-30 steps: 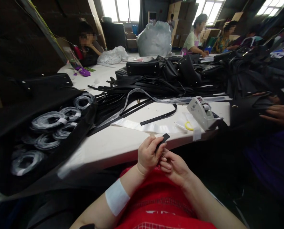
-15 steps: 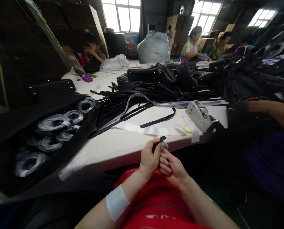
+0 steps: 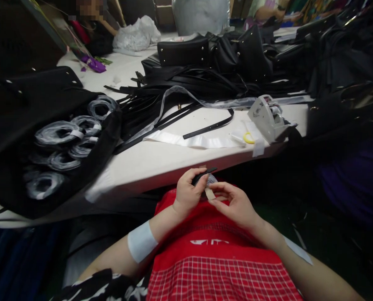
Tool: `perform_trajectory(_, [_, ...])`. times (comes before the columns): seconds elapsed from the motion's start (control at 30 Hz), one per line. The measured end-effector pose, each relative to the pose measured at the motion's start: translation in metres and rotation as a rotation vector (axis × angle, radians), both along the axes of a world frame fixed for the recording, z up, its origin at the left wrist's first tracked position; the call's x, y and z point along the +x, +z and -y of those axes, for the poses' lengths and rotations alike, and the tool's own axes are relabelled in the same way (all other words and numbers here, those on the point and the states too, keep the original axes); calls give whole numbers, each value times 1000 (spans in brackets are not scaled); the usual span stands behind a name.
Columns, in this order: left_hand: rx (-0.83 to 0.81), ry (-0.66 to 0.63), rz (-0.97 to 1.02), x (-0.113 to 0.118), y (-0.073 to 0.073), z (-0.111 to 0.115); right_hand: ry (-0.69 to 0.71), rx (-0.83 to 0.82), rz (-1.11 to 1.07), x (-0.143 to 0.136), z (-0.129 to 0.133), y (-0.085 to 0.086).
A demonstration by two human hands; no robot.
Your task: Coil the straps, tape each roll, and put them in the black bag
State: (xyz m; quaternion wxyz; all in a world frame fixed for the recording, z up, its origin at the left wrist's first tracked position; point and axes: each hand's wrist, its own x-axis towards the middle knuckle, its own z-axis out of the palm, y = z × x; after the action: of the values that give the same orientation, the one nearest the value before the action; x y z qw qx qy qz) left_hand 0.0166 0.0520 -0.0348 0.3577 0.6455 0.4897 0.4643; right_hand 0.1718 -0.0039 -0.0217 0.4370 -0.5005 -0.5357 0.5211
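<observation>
Just past the table's near edge, over a red apron (image 3: 211, 234), my left hand (image 3: 189, 190) is closed on a black strap (image 3: 210, 170) and a clear plastic-wrapped bundle (image 3: 211, 179). My right hand (image 3: 233, 202) meets it from the right, fingertips pinched at a pale tab (image 3: 210, 193) beneath the bundle. On the table (image 3: 161, 161) in front lie a strip of white labels (image 3: 192, 140) and a loose black strap (image 3: 208, 125).
Coiled clear-wrapped straps (image 3: 59, 133) fill a black bag at left. A white tape dispenser (image 3: 268, 119) stands near the right edge beside a yellow ring (image 3: 248, 138). Black bags (image 3: 183, 52) and piled straps lie behind. Several people are around the table.
The view has tipped downward. My right hand has drawn slightly away from my left, its fingers less wrapped, and the pale tab now shows between them.
</observation>
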Motion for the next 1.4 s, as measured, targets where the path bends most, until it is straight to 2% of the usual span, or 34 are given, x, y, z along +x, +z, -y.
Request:
perform_trajectory(0.07, [-56, -23, 17, -1, -2, 7, 90, 122, 163, 6, 5, -1])
perform_trajectory(0.13, [-87, -48, 35, 0, -4, 12, 110, 275, 311, 11, 8, 0])
perform_trajectory(0.2, [-102, -82, 41, 1, -4, 16, 59, 424, 442, 16, 8, 2])
perform_trajectory(0.3, [-150, -146, 50, 4, -3, 24, -124, 542, 572, 21, 7, 4])
perform_trajectory(0.37, [-210, -193, 58, 5, -3, 30, -157, 484, 560, 21, 6, 3])
perform_trajectory(0.5, [-273, -257, 10, 4, -7, 44, -58, 231, 453, 20, 9, -3])
perform_trajectory(0.77, [-136, -295, -74, 1, -6, 59, 37, -48, 291, 32, 14, -6])
perform_trajectory(0.93, [34, -517, -121, 2, -3, 58, 61, -295, -51, 36, 15, -16])
perform_trajectory(1.03, [28, -513, -101, 2, -6, 58, 30, -311, -116, 33, 15, -19])
perform_trajectory(1.17, [-56, -488, -99, 3, -13, 59, 76, -229, 94, 29, 15, -20])
perform_trajectory(1.3, [-141, -431, -38, 2, -22, 55, -14, -12, 293, 25, 17, -27])
perform_trajectory(1.4, [-263, -386, 6, 0, -28, 50, -102, 15, 282, 20, 20, -38])
